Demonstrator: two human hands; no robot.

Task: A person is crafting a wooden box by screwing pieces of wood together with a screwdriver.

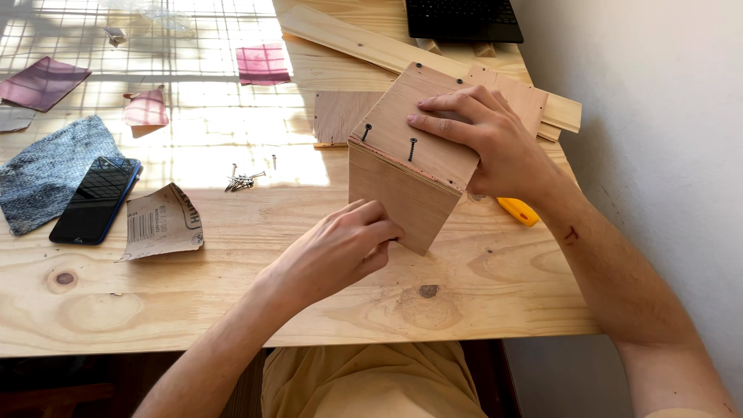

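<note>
Box: one plywood box (410, 174) is sitting tilted at table (232, 310) centre, two screws (412, 149) sticking up from its top.
Right hand (491, 139): fingers are lying flat, spread, pressing the box top.
Left hand (337, 248): fingers are curling narrowly against the box's lower corner.
Loose screws (244, 179): one small pile is lying at nine o'clock of the box.
Package: one torn brown paper wrapper (161, 222) with a striped label is lying beside one phone (97, 200).
</note>
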